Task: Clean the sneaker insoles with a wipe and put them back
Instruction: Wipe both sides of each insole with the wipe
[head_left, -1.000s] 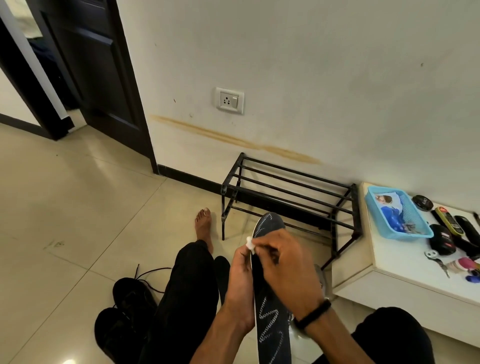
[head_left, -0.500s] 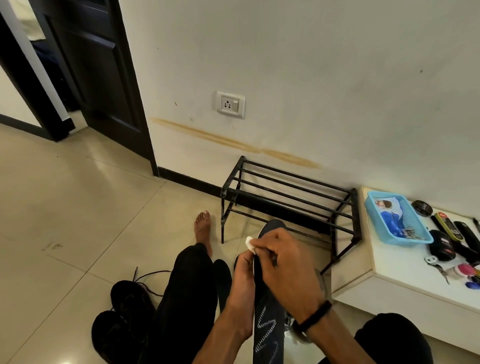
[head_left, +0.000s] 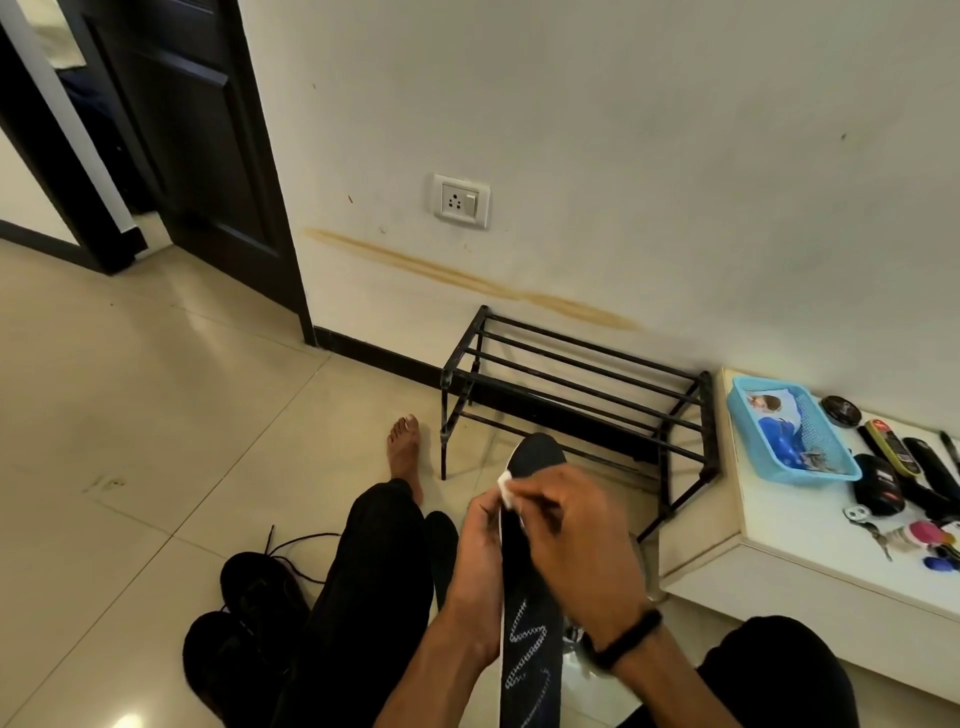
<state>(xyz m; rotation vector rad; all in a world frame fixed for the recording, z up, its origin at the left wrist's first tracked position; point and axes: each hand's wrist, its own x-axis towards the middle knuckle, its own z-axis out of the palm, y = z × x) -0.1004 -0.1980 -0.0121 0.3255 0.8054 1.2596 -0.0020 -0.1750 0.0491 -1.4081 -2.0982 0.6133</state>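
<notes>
— Black insole (head_left: 530, 613), white stitched pattern on its lower part. Position?
— Held upright between the knees of a seated person in black trousers. Its rounded toe end points up and away, in front of the metal shoe rack (head_left: 571, 395).
— Left hand (head_left: 478, 582)?
— Fingers curled round the insole's left edge, gripping it from the side.
— Right hand (head_left: 576, 540)?
— Fingers bent and pinching a small white wipe (head_left: 506, 488) against the insole's upper part, just below the toe end. A black band sits on that wrist.
— Sneakers?
— Two black sneakers (head_left: 249, 618) lie on the tiled floor (head_left: 156, 415) to the person's left, laces trailing loose, well apart from the insole. A second dark insole-like shape (head_left: 441, 545) shows between the left leg and the left hand; cannot tell exactly what it is.
— Surroundings?
— Low white table (head_left: 810, 551) on the right carries a blue plastic basket (head_left: 748, 431), a round black tin (head_left: 841, 410), dark cases and keys. One bare foot (head_left: 405, 452) rests on the floor beside the rack. Wall socket (head_left: 461, 200) above, and a brownish streak along the wall.
</notes>
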